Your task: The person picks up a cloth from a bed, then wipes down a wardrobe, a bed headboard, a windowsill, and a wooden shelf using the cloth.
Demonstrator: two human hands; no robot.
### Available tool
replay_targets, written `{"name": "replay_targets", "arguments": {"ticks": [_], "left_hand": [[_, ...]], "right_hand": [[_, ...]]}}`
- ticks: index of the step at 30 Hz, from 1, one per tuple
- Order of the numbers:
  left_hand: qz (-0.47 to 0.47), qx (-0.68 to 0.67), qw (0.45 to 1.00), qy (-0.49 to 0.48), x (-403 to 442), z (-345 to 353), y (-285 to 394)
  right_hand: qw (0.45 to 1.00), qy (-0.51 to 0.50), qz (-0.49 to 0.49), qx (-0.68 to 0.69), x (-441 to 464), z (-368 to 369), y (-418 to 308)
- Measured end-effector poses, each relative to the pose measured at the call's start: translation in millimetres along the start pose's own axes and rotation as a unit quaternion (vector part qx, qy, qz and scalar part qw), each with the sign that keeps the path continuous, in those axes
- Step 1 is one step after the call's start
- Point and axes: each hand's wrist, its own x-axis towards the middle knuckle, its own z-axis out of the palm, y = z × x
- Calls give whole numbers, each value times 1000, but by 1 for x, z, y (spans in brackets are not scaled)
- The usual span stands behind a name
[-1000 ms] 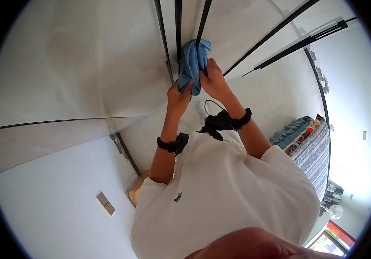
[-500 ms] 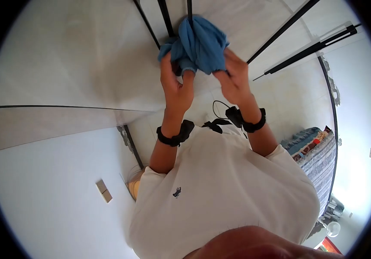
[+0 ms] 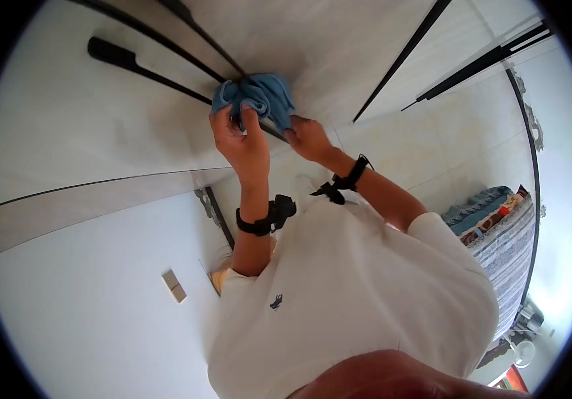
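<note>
A crumpled blue cloth [image 3: 259, 96] is bunched against thin black bars [image 3: 166, 46] at the upper middle. My left hand [image 3: 242, 143] grips its left, lower part, with the thumb pressed on a rolled fold and the fingers partly hidden. My right hand [image 3: 312, 141] pinches the lower right edge of the cloth, its fingers closed. Parts of the bars pass behind or under the cloth, and one dark bar shows again just below it, between my hands. Black straps with small dark boxes are on both wrists.
More black bars [image 3: 402, 60] slant at the upper right. A pale wall [image 3: 86, 312] with a switch plate [image 3: 173, 286] stands at the left. Tiled floor [image 3: 392, 146] lies beyond my right arm. Folded textiles and a striped cover [image 3: 502, 256] are at the right, near a fan [image 3: 524, 351].
Both hands and the cloth have moved left, and the cloth looks more bunched. The bars at the upper left now slant more, and a wide bar end has come into view.
</note>
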Motion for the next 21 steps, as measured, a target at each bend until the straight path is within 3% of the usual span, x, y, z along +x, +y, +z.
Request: {"name": "replay_targets", "arguments": {"ticks": [5, 7, 10, 14, 16, 19, 21], "left_hand": [[75, 66, 992, 82, 1, 15, -4], [119, 212, 969, 37, -7, 10, -4], [72, 212, 975, -15, -22, 2, -20], [64, 170, 982, -53, -21, -2, -38], [69, 165, 982, -62, -22, -1, -39], [21, 51, 994, -97, -37, -4, -36], [-156, -207, 952, -164, -55, -12, -46]], "right_hand": [[990, 8, -105, 89, 0, -1, -13], [968, 93, -226, 63, 4, -17, -25], [970, 92, -177, 140, 17, -35, -22], [981, 68, -139, 116, 21, -32, -9], [976, 134, -101, 139, 17, -29, -19], [956, 201, -132, 166, 23, -29, -37], [952, 210, -150, 162, 28, -32, -49]]}}
